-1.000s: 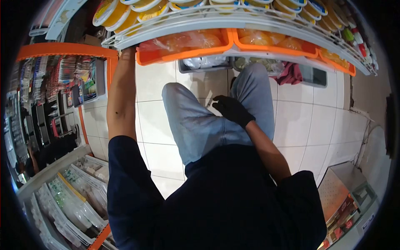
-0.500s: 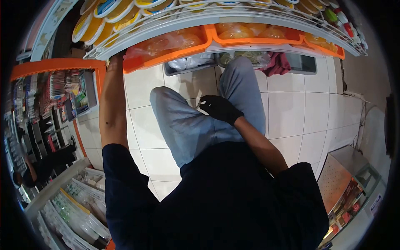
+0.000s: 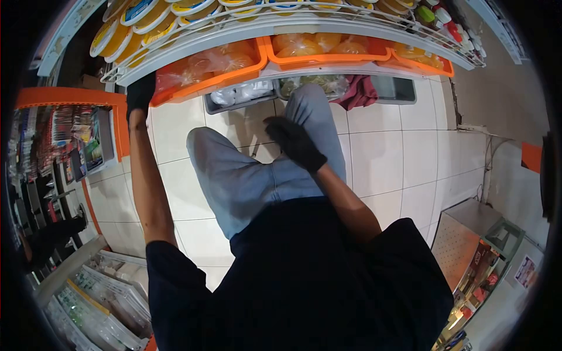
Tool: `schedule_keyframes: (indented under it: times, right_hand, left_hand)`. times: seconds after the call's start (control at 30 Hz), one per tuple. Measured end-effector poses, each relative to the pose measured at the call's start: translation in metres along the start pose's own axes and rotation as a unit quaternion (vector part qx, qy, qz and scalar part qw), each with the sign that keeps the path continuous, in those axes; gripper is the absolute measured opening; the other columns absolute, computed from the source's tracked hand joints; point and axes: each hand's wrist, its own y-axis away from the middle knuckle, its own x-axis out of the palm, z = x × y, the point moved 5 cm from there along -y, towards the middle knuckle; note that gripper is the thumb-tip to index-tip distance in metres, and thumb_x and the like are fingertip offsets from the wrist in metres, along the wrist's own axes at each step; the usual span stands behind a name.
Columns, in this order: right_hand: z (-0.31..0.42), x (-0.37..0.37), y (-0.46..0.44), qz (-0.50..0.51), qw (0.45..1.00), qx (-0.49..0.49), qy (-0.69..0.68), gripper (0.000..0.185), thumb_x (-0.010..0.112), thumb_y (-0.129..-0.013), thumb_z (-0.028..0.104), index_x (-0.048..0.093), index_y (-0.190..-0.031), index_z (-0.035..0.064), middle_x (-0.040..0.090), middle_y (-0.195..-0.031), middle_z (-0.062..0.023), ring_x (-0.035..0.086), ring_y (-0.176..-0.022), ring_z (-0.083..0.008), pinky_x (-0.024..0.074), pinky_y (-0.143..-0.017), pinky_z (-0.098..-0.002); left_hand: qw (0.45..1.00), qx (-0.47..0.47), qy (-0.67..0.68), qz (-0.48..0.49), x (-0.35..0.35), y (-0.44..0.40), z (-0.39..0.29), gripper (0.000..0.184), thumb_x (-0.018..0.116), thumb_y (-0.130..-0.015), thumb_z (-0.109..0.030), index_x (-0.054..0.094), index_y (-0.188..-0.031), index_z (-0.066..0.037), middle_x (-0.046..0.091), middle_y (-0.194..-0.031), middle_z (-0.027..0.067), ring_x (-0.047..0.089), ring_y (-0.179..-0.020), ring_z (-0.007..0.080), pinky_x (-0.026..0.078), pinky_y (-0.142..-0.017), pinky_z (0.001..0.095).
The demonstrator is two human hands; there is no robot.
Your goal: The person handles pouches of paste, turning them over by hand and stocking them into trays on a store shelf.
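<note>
My left hand (image 3: 140,95), in a black glove, reaches to the left end of the shelf, beside an orange bin (image 3: 206,80) of plastic bags holding orange contents. Its fingers are hidden at the shelf edge, so any grip does not show. Above my lap, my right hand (image 3: 294,143), also black-gloved, hovers between my bent knees. Its fingers look stretched out, slightly blurred, with nothing visible in them. On the wire-fronted shelf (image 3: 281,29) stand rows of round tubs (image 3: 151,13) with white rims.
Under the shelf are a grey crate (image 3: 238,105) with white bags, a bag of green contents (image 3: 321,86), a dark red cloth (image 3: 357,92) and a grey bin (image 3: 393,88). An orange frame (image 3: 121,126) stands left. A metal-sided cabinet (image 3: 465,225) is at right.
My left hand has come into view from under the shelf edge. My right hand's fingers have straightened, and it has lifted slightly. The whole view has shifted, moving the shelf leftward.
</note>
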Motion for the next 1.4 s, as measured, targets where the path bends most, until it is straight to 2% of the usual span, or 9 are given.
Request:
schedule_keyframes:
  times: [0.07, 0.3, 0.33, 0.53, 0.67, 0.73, 0.8, 0.9, 1.4]
  right_hand:
    - [0.004, -0.039, 0.002, -0.089, 0.995, 0.036, -0.022, 0.027, 0.059, -0.095, 0.014, 0.062, -0.118, 0.0015, 0.067, -0.102, -0.0087, 0.064, -0.089, -0.0166, 0.0507, -0.082, -0.0298]
    - [-0.101, -0.199, 0.014, -0.222, 0.963, 0.123, 0.088, 0.039, 0.062, -0.094, 0.027, 0.059, -0.128, 0.0078, 0.066, -0.104, -0.0010, 0.062, -0.084, -0.0100, 0.0480, -0.070, -0.0259]
    - [-0.112, -0.209, 0.013, -0.231, 0.956, 0.122, 0.133, 0.040, 0.063, -0.094, 0.028, 0.059, -0.128, 0.0076, 0.066, -0.102, -0.0002, 0.062, -0.084, -0.0097, 0.0476, -0.069, -0.0253]
    - [-0.043, -0.138, -0.039, -0.152, 0.972, 0.107, 0.144, 0.034, 0.063, -0.092, 0.019, 0.063, -0.120, 0.0015, 0.069, -0.107, -0.0076, 0.063, -0.098, -0.0158, 0.0483, -0.087, -0.0297]
    - [-0.034, -0.046, -0.068, -0.009, 0.900, -0.230, 0.369, 0.030, 0.064, -0.090, 0.019, 0.064, -0.116, 0.0030, 0.069, -0.101, -0.0134, 0.067, -0.086, -0.0226, 0.0525, -0.077, -0.0342]
    - [-0.031, 0.002, -0.064, 0.090, 0.981, 0.035, 0.166, 0.028, 0.061, -0.090, 0.020, 0.064, -0.113, 0.0039, 0.069, -0.100, -0.0160, 0.067, -0.089, -0.0312, 0.0526, -0.080, -0.0397]
    - [-0.058, 0.040, -0.055, 0.173, 0.933, -0.178, 0.262, 0.027, 0.055, -0.090, 0.019, 0.063, -0.112, 0.0055, 0.069, -0.099, -0.0185, 0.066, -0.091, -0.0360, 0.0521, -0.080, -0.0436]
    - [-0.069, 0.071, -0.023, 0.289, 0.865, 0.088, 0.401, 0.026, 0.049, -0.090, 0.018, 0.063, -0.110, 0.0073, 0.068, -0.099, -0.0195, 0.066, -0.094, -0.0358, 0.0520, -0.079, -0.0445]
    - [-0.123, 0.065, -0.012, 0.306, 0.847, 0.021, 0.435, 0.026, 0.045, -0.092, 0.020, 0.066, -0.103, 0.0099, 0.067, -0.102, -0.0178, 0.064, -0.095, -0.0357, 0.0516, -0.082, -0.0458]
  left_hand:
    - [0.856, -0.325, 0.402, -0.013, -0.073, 0.036, -0.023, 0.045, 0.052, -0.100, -0.029, 0.049, -0.134, 0.000, 0.053, -0.135, 0.0208, 0.049, -0.126, 0.0361, 0.043, -0.098, 0.0408]
    - [0.813, -0.293, 0.456, -0.214, -0.078, 0.153, -0.121, 0.029, 0.058, -0.096, -0.011, 0.059, -0.121, 0.002, 0.061, -0.119, 0.0121, 0.057, -0.112, 0.0207, 0.046, -0.094, 0.0327]
    - [0.684, -0.328, 0.623, -0.190, -0.057, 0.156, -0.151, 0.034, 0.050, -0.098, -0.013, 0.058, -0.126, 0.004, 0.061, -0.127, 0.0158, 0.055, -0.121, 0.0248, 0.041, -0.105, 0.0359]
    - [0.783, -0.055, 0.565, 0.253, 0.002, 0.140, -0.303, 0.043, 0.059, -0.092, -0.040, 0.064, -0.114, -0.003, 0.066, -0.115, 0.0163, 0.062, -0.106, 0.0338, 0.050, -0.089, 0.0395]
    - [0.782, -0.015, 0.471, 0.409, 0.063, 0.199, -0.335, 0.047, 0.045, -0.098, -0.041, 0.061, -0.122, -0.003, 0.063, -0.120, 0.0195, 0.059, -0.113, 0.0336, 0.045, -0.098, 0.0430]
    - [0.765, 0.014, 0.392, 0.510, 0.054, 0.198, -0.330, 0.050, 0.045, -0.097, -0.044, 0.060, -0.123, -0.003, 0.063, -0.120, 0.0208, 0.060, -0.112, 0.0336, 0.046, -0.096, 0.0435]
    - [0.775, 0.008, 0.505, 0.379, 0.038, 0.183, -0.328, 0.051, 0.046, -0.095, -0.046, 0.062, -0.117, -0.003, 0.064, -0.116, 0.0216, 0.061, -0.109, 0.0339, 0.047, -0.095, 0.0443]
    - [0.789, 0.002, 0.526, 0.318, 0.041, 0.182, -0.331, 0.048, 0.047, -0.094, -0.044, 0.066, -0.108, -0.003, 0.066, -0.108, 0.0214, 0.063, -0.104, 0.0344, 0.048, -0.090, 0.0448]
    - [0.802, 0.010, 0.492, 0.338, 0.061, 0.188, -0.340, 0.032, 0.046, -0.094, -0.029, 0.067, -0.102, -0.006, 0.066, -0.108, 0.0163, 0.062, -0.101, 0.0346, 0.049, -0.089, 0.0426]
